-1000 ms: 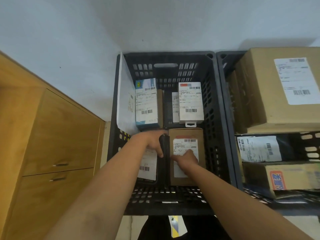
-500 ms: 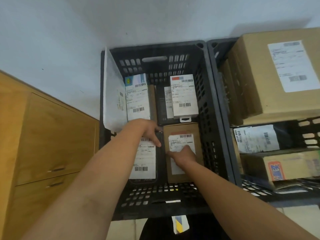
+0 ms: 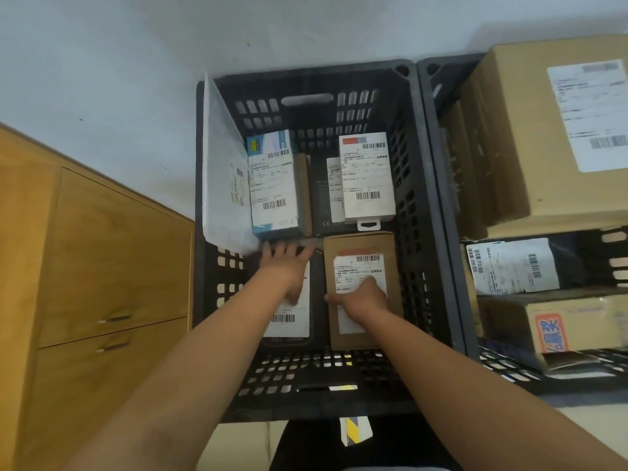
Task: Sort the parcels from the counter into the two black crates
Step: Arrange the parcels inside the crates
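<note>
Your left hand [image 3: 289,266] lies palm down with its fingers straight and spread on a flat black parcel [image 3: 289,324] with a white label, holding nothing. Just to its right, your right hand [image 3: 360,300] rests flat on the label of a brown cardboard box [image 3: 360,246], its thumb reaching to the box's left edge; it does not look closed round anything. Both parcels lie side by side on the floor of the left black crate [image 3: 323,402]. Just beyond your left fingertips is a blue-and-white box [image 3: 275,185], and left of that a white mailer [image 3: 224,171] leans against the crate wall. Beyond your right hand sits a white box with a hang tab [image 3: 368,178], with a black box [image 3: 321,198] just to its left. Further right, the second black crate [image 3: 455,61] holds a large cardboard carton [image 3: 543,130], a dark labelled bag [image 3: 513,265] and a carton with an orange sticker [image 3: 550,331]. Well to your left stands a wooden cabinet [image 3: 102,266].
</note>
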